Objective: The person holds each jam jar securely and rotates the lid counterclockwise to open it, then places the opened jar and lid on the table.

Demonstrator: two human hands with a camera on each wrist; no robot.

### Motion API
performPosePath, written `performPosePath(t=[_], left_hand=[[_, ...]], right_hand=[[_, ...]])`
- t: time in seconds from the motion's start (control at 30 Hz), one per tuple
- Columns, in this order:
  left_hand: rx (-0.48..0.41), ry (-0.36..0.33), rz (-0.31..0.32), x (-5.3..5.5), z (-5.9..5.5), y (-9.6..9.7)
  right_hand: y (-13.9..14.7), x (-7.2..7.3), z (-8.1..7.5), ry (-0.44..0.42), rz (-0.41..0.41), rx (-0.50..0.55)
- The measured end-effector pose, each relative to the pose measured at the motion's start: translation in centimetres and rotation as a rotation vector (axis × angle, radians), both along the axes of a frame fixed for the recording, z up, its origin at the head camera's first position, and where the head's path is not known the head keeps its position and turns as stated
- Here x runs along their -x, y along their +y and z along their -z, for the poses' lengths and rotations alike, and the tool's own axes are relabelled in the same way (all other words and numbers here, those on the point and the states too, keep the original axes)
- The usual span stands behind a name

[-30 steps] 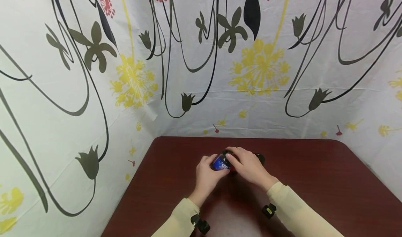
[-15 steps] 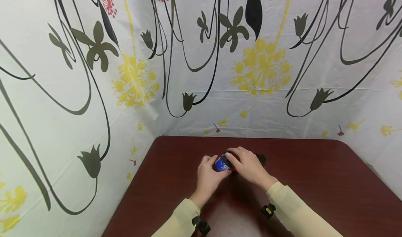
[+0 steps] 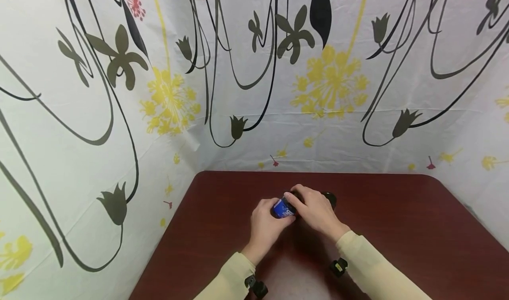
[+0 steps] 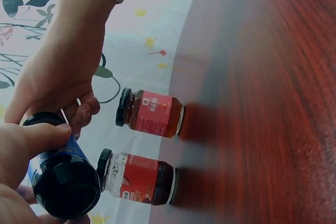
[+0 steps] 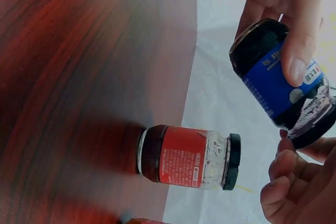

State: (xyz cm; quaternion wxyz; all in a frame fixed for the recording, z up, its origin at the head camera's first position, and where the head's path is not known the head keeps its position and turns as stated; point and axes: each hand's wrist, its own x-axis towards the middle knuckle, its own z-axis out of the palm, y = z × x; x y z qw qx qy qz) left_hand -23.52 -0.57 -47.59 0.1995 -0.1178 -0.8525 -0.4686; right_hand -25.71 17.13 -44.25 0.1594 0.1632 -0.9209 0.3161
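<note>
Black lid (image 5: 317,127): mostly covered by the right hand (image 3: 318,212) in head view; in right wrist view it's on the blue-labelled jar (image 5: 265,85), clipped by frame edge. Can't tell if it's loose.
Label print: too small/blurred to read. Whitish patch at the neck, between blue label and lid.
Standing jars: red-label jar (image 5: 184,156) and pink-label jar (image 4: 152,114), both upright on the table (image 3: 222,211), near each other, apart. Head view mostly hides them; a dark round bit (image 3: 329,198) pokes out past the right hand, can't tell whose.
Bottom sliver (image 5: 144,221): reddish, cut off in right wrist view, can't ID.
Left hand (image 3: 264,222): wrapped round the blue-labelled jar's body, thumb across label, other fingers partly behind it.
Right hand: fingers curled, gripping the lid; partly hidden by the jar in left wrist view.
Blue-labelled jar: between both hands, tilted, held above the table.
Table edges: far edge straight, corners rounded, floral cloth (image 3: 254,101) behind. Near edge out of frame.
Room: tabletop runs wide left and right of the hands; standing jars are the close obstacles.
</note>
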Motion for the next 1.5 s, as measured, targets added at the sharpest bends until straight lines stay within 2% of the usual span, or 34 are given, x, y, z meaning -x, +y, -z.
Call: performPosePath(t=[0.23,0.47,0.63,0.93,1.17,1.5], left_hand=[[0.005,0.005,0.017,-0.3,0.0,0.0],[0.014,-0.039,0.020,-0.3,0.0,-0.2],[0.012,-0.045,0.036,-0.4,-0.1,-0.3],[-0.016,-0.072,0.062,-0.7,-0.4,-0.6],[-0.051,-0.110,0.097,-0.7,-0.4,-0.8],[-0.100,-0.172,0.136,-1.1,-0.9,-1.2]], right_hand=[[-0.3,0.1,0.3,0.003,0.041,0.006],[-0.4,0.0,0.4,0.001,0.032,0.035],[-0.4,0.0,0.5,0.004,0.025,0.043],[-0.4,-0.2,0.7,0.044,0.020,0.083],[-0.4,-0.5,0.7,0.118,-0.002,0.100],[-0.4,-0.6,0.6,0.147,-0.026,0.142]])
